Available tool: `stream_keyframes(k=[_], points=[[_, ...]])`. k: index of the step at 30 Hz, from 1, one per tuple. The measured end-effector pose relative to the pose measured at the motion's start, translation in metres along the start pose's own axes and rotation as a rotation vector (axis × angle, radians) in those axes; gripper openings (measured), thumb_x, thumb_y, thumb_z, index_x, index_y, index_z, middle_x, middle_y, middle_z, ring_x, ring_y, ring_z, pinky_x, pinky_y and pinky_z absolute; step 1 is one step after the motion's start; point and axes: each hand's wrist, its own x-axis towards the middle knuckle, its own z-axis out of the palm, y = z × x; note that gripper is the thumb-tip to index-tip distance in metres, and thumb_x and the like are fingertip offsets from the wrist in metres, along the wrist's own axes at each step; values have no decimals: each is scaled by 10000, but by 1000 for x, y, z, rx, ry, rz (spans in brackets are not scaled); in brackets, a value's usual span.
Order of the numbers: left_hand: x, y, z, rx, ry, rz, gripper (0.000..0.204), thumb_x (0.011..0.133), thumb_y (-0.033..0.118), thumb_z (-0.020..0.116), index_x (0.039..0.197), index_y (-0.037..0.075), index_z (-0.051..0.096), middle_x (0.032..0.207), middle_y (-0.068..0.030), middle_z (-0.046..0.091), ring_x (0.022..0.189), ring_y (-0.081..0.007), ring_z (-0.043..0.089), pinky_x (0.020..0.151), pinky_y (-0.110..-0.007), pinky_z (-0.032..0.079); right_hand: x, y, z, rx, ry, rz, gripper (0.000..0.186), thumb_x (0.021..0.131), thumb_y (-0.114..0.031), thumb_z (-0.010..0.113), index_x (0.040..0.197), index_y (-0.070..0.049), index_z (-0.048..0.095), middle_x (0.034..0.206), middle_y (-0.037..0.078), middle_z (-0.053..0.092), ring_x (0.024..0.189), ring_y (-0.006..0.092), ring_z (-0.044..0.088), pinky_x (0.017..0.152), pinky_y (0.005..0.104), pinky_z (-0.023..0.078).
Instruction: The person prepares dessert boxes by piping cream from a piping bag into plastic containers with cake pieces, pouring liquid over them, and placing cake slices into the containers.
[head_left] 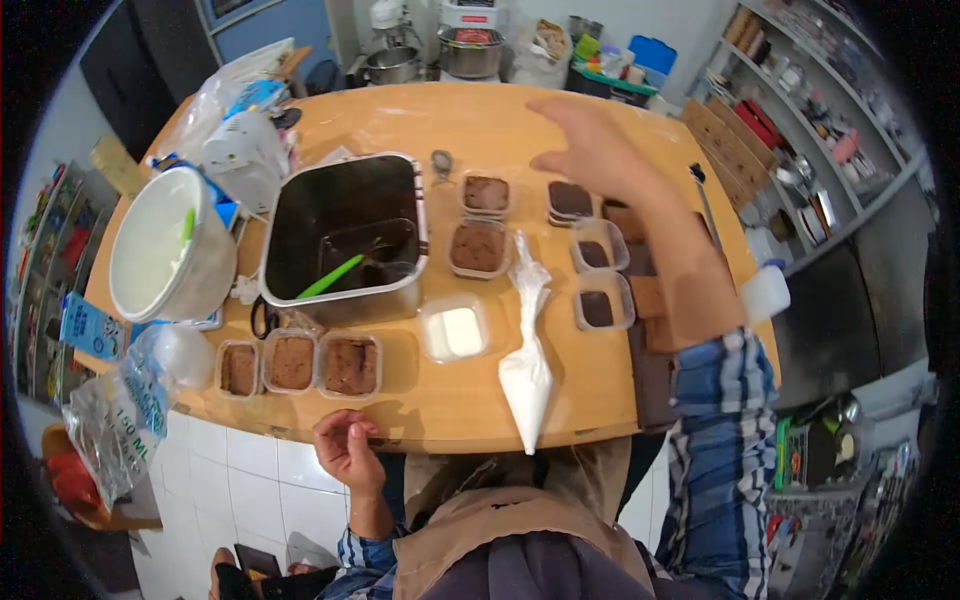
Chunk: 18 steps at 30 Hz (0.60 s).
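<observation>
**Right hand (590,150) beyond the dark tub (571,200)**

The right hand is being held out over the far right of the counter (430,402), with the thumb and fingers being spread wide; no object is being shown in its grasp. The dark tub is being located on the near side of this hand, just beside it in view. Height and contact are being left undetermined, since neither can be told from this angle. No long axis is being presented by the tub, its top being roughly square. The right hand is being placed much nearer to it than the left hand (347,450).

The left hand is being held at the near edge with its fingers loosely curled; nothing is being shown in it. Three brown tubs (292,362) are being positioned nearest to it, in a row just beyond.

The piping bag (527,378) is being supported on the counter between the two hands. Its long axis is being aligned near to far, with the tip being directed toward the person, at the near edge. A cream tub (455,332) is being situated to its left, and two clear tubs (603,303) with dark bases to its right.

Legible printing is being carried by the plastic bag (118,420) at the left. Graphics are being displayed on the blue carton (93,328), and a red label (473,19) is being borne by a machine at the back. No writing is being made out on the tubs.
</observation>
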Motion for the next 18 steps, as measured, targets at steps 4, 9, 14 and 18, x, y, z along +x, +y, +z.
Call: stream_keyframes(k=[4,9,14,18], points=[[-2,-1,-7,-1,26,38,159,803,83,524,908,-11,452,795,-104,524,614,-118,509,544,-227,459,-51,-25,-82,83,-20,27,485,634,-83,659,1086,-13,498,1031,129,554,938,246,528,814,318,415],[-7,3,-3,-59,69,84,207,801,127,527,938,-4,446,812,-114,519,637,-123,498,549,-232,462,-151,-17,-88,-161,-158,190,400,642,-89,655,1011,1,528,984,148,563,927,293,513,805,342,404],[-14,25,30,-93,-68,209,369,783,213,556,1037,7,385,813,-126,518,670,-150,491,569,-256,452,-199,-11,-33,-52,-187,394,193,680,-180,610,766,-14,560,744,153,570,778,329,528,684,407,424],[-21,37,56,-103,-263,214,467,770,265,571,1090,19,335,821,-137,514,667,-172,483,578,-272,438,-189,-21,2,-45,-116,511,239,760,-231,509,678,-18,581,684,182,579,658,346,570,603,428,453]])
